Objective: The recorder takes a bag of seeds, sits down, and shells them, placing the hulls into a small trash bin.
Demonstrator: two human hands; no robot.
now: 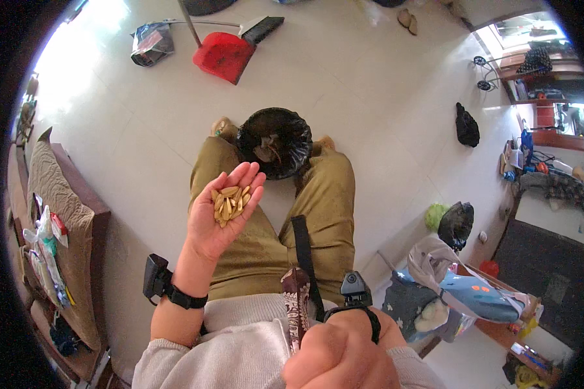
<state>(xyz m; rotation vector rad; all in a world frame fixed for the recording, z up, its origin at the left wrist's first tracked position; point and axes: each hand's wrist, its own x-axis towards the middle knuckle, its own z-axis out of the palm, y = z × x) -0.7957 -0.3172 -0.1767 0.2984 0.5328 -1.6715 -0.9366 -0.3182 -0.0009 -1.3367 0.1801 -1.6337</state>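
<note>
My left hand is palm up over my lap, the fingers loosely together. In its palm lies a small heap of pale brown seeds in their shells. My right hand is raised close to the camera near my chest, its fingers curled; whether a seed is between the fingertips is hidden. Beside it a dark patterned strap or pouch hangs over my light sweater. Between my feet stands a round bin lined with a black plastic bag, with some scraps inside.
A red dustpan and a broom lie ahead on the tiled floor, beside a dark bag. A covered sofa is at the left. To the right are black plastic bags, a green ball-like thing and a cloth-draped seat or stand.
</note>
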